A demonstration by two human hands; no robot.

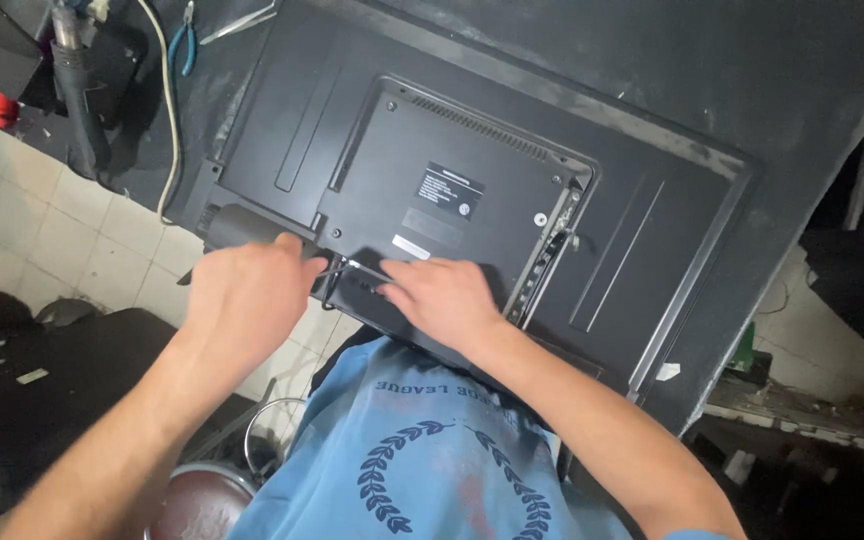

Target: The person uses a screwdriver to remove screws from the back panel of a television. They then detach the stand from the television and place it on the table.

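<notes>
Left hand (247, 290) closed around a thin metal tool (337, 268), right hand (442, 295) pinching its tip at the near edge of the face-down TV back cover (472, 190); a slip could gouge the plastic.

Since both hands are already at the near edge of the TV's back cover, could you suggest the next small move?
Probably steady the thin tool and keep turning it: both the left hand and right hand meet on it at the back cover, apparently at a screw, though blur hides that.
</notes>
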